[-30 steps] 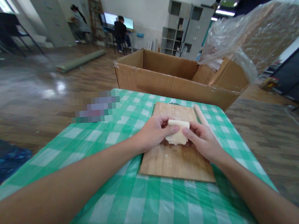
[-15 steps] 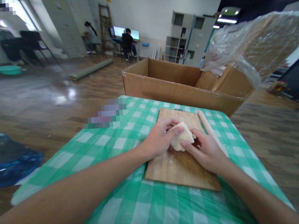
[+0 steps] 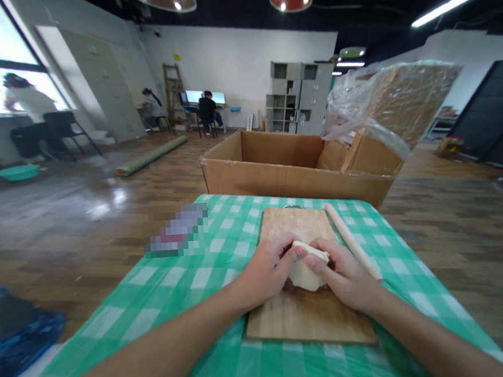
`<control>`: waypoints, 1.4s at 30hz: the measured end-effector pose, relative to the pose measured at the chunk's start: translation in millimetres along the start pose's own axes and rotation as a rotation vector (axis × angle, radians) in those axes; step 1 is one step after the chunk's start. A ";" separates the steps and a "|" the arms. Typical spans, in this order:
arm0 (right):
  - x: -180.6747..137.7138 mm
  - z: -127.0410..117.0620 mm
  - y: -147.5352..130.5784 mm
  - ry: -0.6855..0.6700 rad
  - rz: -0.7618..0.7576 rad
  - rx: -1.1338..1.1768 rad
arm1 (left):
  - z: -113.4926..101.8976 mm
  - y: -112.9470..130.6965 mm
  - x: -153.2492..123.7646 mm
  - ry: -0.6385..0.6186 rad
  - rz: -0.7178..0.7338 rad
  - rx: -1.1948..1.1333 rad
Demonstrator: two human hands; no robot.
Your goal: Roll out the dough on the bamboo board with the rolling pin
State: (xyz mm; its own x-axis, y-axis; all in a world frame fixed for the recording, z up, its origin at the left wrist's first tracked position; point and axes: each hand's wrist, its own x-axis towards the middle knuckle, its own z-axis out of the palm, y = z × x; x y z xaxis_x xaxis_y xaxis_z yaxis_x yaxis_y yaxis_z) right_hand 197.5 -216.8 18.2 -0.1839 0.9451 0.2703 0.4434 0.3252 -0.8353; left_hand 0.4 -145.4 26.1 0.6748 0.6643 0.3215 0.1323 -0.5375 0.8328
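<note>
A pale piece of dough (image 3: 306,276) is pinched between both hands over a wooden cutting board (image 3: 306,317). My left hand (image 3: 271,267) grips its left upper edge, thumb on the near side. My right hand (image 3: 346,271) holds the right upper edge the same way. The dough's upper edge is folded, and its lower part hangs down as a flap near the board; whether it touches cannot be told. Fingertips behind the dough are hidden. To the right of the board lies a pale rolling pin (image 3: 353,241).
A green-and-white checked tablecloth (image 3: 222,259) covers the table. Beyond it stands a large open cardboard box (image 3: 276,172) with plastic wrap (image 3: 357,103). A blurred-out item (image 3: 179,231) lies at the table's left edge. A blue plastic bag (image 3: 21,342) is lower left. People sit farther back.
The camera view has tilted up, so everything sits lower. The dough has turned from showing a broad flat face to an edge-up position with a fold along its top. Both hands still grip it.
</note>
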 end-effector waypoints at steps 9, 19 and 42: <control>-0.5 -5.9 4.8 0.129 0.032 0.226 | 0.6 -1.2 1.7 0.025 0.020 0.046; 2.5 -15.8 4.0 0.012 0.049 0.065 | -1.0 -7.1 1.2 0.015 -0.010 0.015; 1.7 2.5 -4.1 0.143 0.190 0.415 | 5.4 -11.1 2.0 0.048 -0.126 -0.313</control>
State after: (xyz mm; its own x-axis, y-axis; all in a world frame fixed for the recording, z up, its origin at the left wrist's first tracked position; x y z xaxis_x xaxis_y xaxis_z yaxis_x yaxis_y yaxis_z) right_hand 193.2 -216.7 21.0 0.0021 0.9911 0.1331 0.0640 0.1327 -0.9891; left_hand 4.2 -140.9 15.1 0.6315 0.7431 0.2217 -0.0215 -0.2690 0.9629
